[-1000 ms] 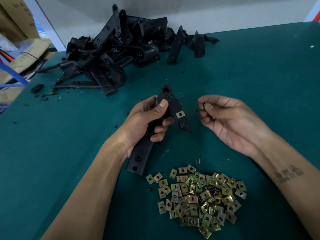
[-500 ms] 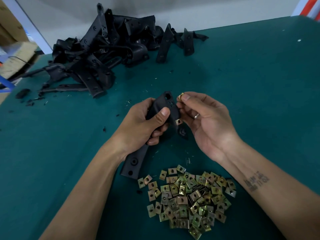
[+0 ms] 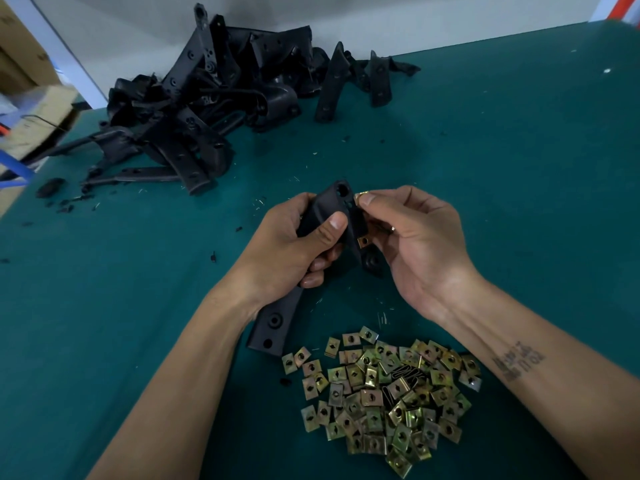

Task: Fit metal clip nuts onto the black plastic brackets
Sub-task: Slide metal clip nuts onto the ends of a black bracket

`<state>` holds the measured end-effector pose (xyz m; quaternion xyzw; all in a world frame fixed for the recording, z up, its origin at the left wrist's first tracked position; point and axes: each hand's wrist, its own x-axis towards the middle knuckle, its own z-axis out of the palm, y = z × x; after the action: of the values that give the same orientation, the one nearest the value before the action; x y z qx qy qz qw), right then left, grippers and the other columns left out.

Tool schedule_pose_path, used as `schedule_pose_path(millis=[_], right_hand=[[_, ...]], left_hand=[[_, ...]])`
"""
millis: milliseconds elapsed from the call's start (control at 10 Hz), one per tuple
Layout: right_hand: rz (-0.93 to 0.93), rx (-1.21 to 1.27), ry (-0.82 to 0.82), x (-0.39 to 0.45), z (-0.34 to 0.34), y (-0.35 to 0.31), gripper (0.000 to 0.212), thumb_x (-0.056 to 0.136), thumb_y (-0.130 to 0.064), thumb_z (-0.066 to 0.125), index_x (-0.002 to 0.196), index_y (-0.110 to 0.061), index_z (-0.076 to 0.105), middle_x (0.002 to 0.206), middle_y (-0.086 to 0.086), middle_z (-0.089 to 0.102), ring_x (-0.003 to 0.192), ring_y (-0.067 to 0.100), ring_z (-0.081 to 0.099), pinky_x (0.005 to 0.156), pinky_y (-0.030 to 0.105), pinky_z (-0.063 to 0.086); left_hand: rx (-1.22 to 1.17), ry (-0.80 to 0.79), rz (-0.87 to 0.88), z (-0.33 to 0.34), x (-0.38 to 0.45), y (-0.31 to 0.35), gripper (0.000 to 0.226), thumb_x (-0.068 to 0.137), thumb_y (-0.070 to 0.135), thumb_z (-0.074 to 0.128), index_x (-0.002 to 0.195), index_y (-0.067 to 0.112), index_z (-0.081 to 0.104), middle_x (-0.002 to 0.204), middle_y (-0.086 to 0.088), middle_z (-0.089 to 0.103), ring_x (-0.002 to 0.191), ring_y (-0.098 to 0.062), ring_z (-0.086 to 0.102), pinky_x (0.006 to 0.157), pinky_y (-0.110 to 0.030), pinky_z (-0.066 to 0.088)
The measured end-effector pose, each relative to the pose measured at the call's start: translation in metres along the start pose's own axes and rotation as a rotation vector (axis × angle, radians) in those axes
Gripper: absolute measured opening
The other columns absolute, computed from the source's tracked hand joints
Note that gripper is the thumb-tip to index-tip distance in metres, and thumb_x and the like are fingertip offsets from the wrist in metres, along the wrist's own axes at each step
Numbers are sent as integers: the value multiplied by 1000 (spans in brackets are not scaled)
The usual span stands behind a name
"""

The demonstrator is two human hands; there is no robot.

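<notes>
My left hand [image 3: 294, 247] grips a long black plastic bracket [image 3: 273, 327] around its middle, thumb across the front, the lower end pointing toward me. One clip nut [image 3: 363, 241] sits on the bracket's right edge. My right hand [image 3: 415, 237] pinches a brass-coloured clip nut [image 3: 362, 194] between thumb and forefinger, right against the bracket's upper end beside its holes. A loose heap of clip nuts [image 3: 384, 393] lies on the green mat close to me.
A tangled pile of black brackets [image 3: 214, 109] covers the far left of the green table [image 3: 519, 168]. Black plastic scraps [image 3: 52, 187] lie near the left edge. Cardboard boxes [image 3: 31, 109] stand beyond that edge, a white wall behind.
My right hand moved left from a spot apart from the bracket and brought its clip nut up against the bracket's top end. The left hand keeps its hold on the bracket.
</notes>
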<state>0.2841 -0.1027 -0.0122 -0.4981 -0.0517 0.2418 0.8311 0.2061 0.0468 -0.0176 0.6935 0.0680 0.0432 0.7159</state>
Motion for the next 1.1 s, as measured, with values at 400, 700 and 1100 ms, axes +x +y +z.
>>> schedule_pose_path(millis=[400,700,1100], right_hand=[[22,31,-34,2,-2,-2,19,84,3,73,69,-8,68,81,15,74,71,24,70,67,33,60],[-15,-45,-32,3,-2,-3,26,84,6,73,63,-9,69,83,19,73,75,30,69,77,43,58],[-48,-20,-19,3,0,1,29,83,8,72,60,-8,66,77,18,71,71,31,68,72,44,58]], left_hand=[[-18,-2,-6,-1,0,1,33,92,33,63,106,6,50,66,-6,48,50,-14,35,41,-23,33],[-12,-6,-5,0,0,2,34,92,33,62,108,5,50,66,-5,48,49,-13,35,40,-22,33],[20,-22,2,1,0,4,34,90,35,61,102,6,47,64,-5,47,50,-15,33,40,-22,33]])
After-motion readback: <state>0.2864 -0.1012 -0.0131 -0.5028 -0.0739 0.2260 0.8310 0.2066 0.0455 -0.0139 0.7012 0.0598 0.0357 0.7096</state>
